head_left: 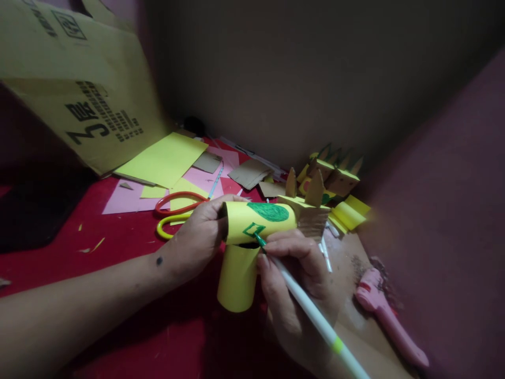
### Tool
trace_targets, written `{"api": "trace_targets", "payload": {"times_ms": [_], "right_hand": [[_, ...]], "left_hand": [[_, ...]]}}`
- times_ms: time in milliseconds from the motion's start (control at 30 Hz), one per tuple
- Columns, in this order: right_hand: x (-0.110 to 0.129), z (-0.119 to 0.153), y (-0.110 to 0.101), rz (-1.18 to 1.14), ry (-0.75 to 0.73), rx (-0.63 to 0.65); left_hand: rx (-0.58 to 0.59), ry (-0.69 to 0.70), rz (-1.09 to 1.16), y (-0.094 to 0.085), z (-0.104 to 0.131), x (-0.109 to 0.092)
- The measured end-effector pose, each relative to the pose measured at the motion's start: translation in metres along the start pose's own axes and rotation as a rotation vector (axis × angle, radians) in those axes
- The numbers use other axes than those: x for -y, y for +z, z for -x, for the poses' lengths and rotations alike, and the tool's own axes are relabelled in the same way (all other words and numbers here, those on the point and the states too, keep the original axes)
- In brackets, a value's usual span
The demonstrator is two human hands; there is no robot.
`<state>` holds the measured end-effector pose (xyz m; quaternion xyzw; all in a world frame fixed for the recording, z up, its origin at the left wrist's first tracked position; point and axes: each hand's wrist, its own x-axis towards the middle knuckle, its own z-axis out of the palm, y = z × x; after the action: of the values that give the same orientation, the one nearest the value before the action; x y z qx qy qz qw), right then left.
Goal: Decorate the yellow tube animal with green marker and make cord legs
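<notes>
My left hand (207,223) is closed on the left end of a yellow paper roll (236,215), part of a yellow paper and cardboard craft figure. A filled green oval (272,212) and a small green outlined shape are drawn on its side. A second yellow tube (238,284) hangs below it, and a brown cardboard piece (313,221) with pointed ears joins its right end. In my right hand (294,279) is a white marker (311,310), its green tip touching the paper at the small outline.
Red-and-yellow-handled scissors (185,196) lie left of my hands, by yellow paper (165,160) and cardboard scraps (250,173). A large carton (90,105) leans at the back left. Another cardboard craft (335,176) stands behind. A pink tool (389,316) lies at the right.
</notes>
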<state>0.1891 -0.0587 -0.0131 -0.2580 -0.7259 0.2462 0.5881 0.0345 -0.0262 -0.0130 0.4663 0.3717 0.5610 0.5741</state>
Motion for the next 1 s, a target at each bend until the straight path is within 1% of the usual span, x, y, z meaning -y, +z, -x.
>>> {"api": "trace_targets", "payload": {"times_ms": [167,400,567,700,867,1000], "right_hand": [[-0.0001,0.0001,-0.0002,-0.01,0.001,0.008],[-0.0027,0.0011,0.0004,-0.026,-0.011,-0.019],[-0.0035,0.0023,0.0004,-0.035,-0.008,-0.012],[-0.0028,0.0016,-0.0004,-0.063,-0.02,0.02],[-0.0023,0.0012,-0.0001,-0.075,0.006,-0.021],[-0.0022,0.0019,0.0005,-0.088,-0.007,0.004]], "left_hand": [[-0.012,-0.022,-0.023,0.0002,0.0001,0.0],[-0.026,0.032,-0.08,-0.0017,0.0016,-0.0041],[-0.014,0.027,-0.025,-0.0019,0.0001,-0.0016],[-0.033,0.019,-0.05,-0.002,0.0003,-0.0012],[-0.023,0.022,-0.038,0.0,0.0017,-0.0048],[-0.023,0.031,-0.045,-0.0001,0.0008,-0.0031]]}}
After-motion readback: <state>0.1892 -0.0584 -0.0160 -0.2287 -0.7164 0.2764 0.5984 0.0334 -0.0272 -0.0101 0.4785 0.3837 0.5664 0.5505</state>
